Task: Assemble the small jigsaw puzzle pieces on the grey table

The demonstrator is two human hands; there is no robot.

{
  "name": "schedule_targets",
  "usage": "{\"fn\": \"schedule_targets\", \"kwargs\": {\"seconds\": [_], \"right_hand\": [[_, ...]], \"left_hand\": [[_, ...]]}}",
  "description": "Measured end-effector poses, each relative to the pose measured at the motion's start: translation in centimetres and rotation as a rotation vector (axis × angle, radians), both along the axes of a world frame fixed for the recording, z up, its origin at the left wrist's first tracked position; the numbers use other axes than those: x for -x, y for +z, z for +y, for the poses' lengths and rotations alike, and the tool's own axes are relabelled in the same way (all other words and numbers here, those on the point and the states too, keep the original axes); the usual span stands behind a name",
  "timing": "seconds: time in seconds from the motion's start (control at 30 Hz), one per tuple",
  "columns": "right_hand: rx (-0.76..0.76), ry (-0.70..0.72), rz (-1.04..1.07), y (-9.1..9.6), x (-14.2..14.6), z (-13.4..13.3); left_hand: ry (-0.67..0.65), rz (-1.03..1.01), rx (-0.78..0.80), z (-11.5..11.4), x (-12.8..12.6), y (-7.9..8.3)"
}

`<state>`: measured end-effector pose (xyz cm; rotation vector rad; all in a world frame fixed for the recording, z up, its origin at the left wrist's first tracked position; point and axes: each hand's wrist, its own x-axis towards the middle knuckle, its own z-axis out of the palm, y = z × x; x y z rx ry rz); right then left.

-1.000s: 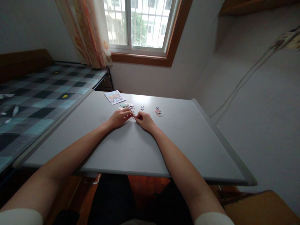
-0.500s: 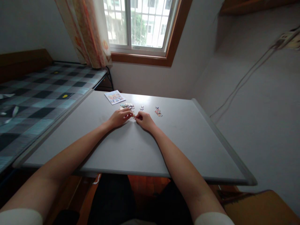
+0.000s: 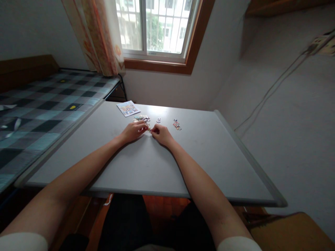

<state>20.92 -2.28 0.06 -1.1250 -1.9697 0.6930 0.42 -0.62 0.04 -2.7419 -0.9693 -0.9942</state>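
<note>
Small yellowish jigsaw puzzle pieces (image 3: 149,129) are between my two hands, just above or on the tabletop. My left hand (image 3: 134,131) curls over them from the left, thumb and fingertips closed on their edge. From the right, my right hand (image 3: 162,135) pinches the other side, its fingers folded in. Behind my left hand lies a loose pile of puzzle pieces (image 3: 142,118), partly hidden by the fingers. A small pale group of pieces (image 3: 158,120) sits beyond my right hand. Farther right is a cluster of orange and dark pieces (image 3: 177,124).
A printed picture card (image 3: 128,108) lies near the back left of the grey table (image 3: 146,167). A bed with a checked cover (image 3: 86,93) stands along the left side. Walls, a window (image 3: 157,31) and a hanging cable (image 3: 272,87) surround the table. A wooden seat (image 3: 290,232) is at lower right.
Almost nothing differs. Both hands stay in the same place, with at most a very slight shift of the pieces between the fingertips.
</note>
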Motion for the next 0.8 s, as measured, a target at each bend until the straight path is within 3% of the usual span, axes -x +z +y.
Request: {"fn": "schedule_targets", "kwargs": {"seconds": [0.8], "right_hand": [[-0.062, -0.051, -0.021, -0.14, -0.03, 0.33]], "left_hand": [[0.028, 0.021, 0.025, -0.08, -0.14, -0.09]]}}
